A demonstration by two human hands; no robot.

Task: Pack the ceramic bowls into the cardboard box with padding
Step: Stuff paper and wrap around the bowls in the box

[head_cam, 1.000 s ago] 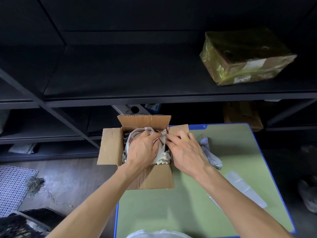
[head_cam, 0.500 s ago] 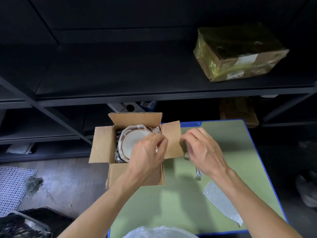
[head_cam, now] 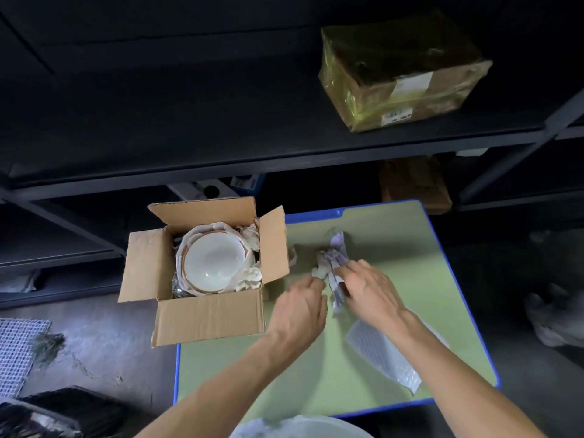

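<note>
An open cardboard box (head_cam: 208, 314) stands at the left edge of the green table (head_cam: 395, 235), overhanging it. Inside lies a white ceramic bowl (head_cam: 213, 259) with a brown rim, stacked on others, with crumpled paper padding (head_cam: 251, 240) along its right side. To the right of the box a crumpled strip of paper (head_cam: 335, 262) lies on the table. My right hand (head_cam: 369, 289) rests on that paper with its fingers curled over it. My left hand (head_cam: 300, 306) reaches the paper's lower end; its fingertips are hidden.
A sheet of bubble wrap (head_cam: 385, 355) lies on the table under my right forearm. Dark metal shelving (head_cam: 284, 159) runs behind the table, with a taped parcel (head_cam: 401, 71) on it. A white rounded object (head_cam: 300, 428) shows at the bottom edge.
Both hands have left the box and moved right onto the crumpled paper on the table. The bowl in the box, covered by my hands a second ago, is now uncovered.
</note>
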